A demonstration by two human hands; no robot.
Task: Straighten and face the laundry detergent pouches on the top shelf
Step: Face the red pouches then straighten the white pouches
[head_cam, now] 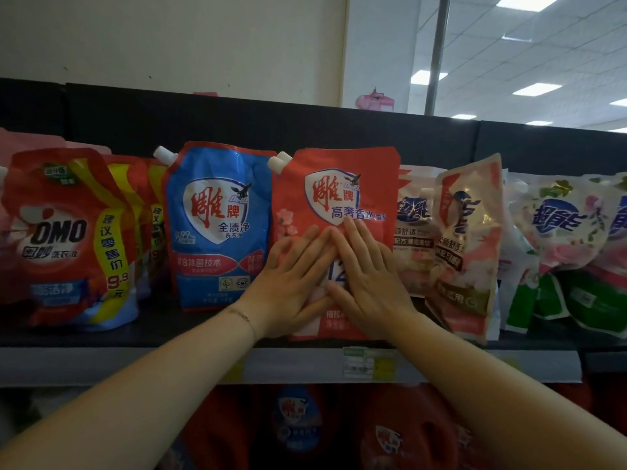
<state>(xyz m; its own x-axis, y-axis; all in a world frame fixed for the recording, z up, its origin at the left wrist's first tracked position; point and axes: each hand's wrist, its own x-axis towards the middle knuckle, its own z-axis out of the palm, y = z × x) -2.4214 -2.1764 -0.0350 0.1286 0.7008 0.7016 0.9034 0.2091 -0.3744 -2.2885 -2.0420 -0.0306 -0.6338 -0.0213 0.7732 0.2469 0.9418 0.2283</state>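
Note:
A coral-red detergent pouch with a white spout stands upright at the middle of the top shelf, label facing me. My left hand and my right hand both press flat against its lower front, fingers straight and fanned, fingertips nearly meeting. To its left stands a blue pouch, then several red OMO pouches. To its right, pale pink pouches lean and twist, one turned partly sideways.
White floral pouches slump over green ones at the far right. A price-tag strip runs along the shelf front. Red detergent bottles sit on the shelf below. A dark back panel rises behind the pouches.

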